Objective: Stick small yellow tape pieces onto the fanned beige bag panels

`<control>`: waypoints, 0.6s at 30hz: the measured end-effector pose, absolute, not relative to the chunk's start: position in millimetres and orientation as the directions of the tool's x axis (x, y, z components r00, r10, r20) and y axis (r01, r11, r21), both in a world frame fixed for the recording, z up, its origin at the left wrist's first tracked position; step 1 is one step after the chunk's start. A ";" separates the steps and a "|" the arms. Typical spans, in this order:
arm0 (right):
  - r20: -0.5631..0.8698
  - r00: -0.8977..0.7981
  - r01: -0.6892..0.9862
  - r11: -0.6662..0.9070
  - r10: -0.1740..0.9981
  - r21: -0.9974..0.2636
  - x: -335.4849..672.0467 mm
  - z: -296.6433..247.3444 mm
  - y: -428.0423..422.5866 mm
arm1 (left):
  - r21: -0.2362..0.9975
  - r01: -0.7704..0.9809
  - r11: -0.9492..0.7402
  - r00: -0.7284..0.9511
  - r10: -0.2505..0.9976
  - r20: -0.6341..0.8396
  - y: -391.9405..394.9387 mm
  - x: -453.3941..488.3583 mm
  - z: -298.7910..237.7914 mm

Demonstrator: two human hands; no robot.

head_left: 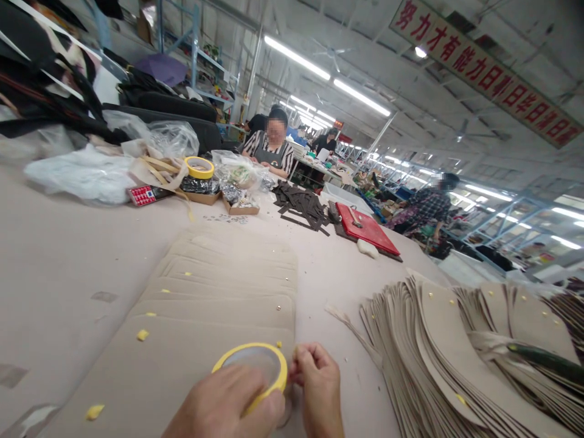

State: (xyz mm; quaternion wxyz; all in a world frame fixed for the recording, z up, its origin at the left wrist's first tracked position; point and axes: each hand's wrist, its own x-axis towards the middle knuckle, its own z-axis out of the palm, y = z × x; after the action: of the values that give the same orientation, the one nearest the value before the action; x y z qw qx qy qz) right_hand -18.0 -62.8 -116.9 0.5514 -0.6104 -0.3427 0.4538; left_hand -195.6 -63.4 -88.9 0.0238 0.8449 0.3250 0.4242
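Observation:
A roll of yellow tape (283, 365) is gripped in my left hand (223, 401), the fingers reaching through its ring. Just right of the roll, my right hand (318, 383) is closed in a pinch; what lies between its fingertips is too small to make out. Both hands are over the near end of a fanned row of beige panels (210, 331). Small yellow tape pieces (143, 335) stick to the panels along their left side, and small metal studs (278, 308) show near their right edge.
Thick stacks of beige pieces (410, 340) stand at the right, a dark green-handled tool (542, 359) on them. Farther back are dark strips (301, 204), a red board (367, 230) with a hammer (354, 218), and another yellow tape roll (199, 167). A co-worker (271, 143) sits across the table.

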 end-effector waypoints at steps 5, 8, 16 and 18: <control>-0.136 0.423 -0.083 -0.111 0.896 -0.990 9.6 -127.2 -64.1 | 0.094 0.717 -0.691 0.506 0.608 0.612 -17.2 -211.4 -101.0; -0.204 0.419 -0.150 -0.154 0.885 -0.976 13.1 -139.2 -66.3 | 0.053 0.776 -0.629 0.550 0.715 0.431 -4.0 -214.1 -120.8; -0.288 0.365 -0.227 -0.215 0.886 -0.950 18.4 -151.4 -60.3 | 0.251 0.711 -0.657 0.603 0.753 0.263 -14.3 -212.9 -135.4; -0.281 0.367 -0.194 -0.222 0.887 -0.956 18.5 -151.7 -59.7 | 0.301 0.669 -0.679 0.617 0.734 0.283 -16.1 -217.4 -134.9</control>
State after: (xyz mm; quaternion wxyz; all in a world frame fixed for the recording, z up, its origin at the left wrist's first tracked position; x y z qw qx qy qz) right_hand 18.5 -59.7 -151.7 0.5557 -0.6121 -0.2830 0.4863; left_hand -217.4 -16.1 -134.9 0.0832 0.8954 0.3917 0.1945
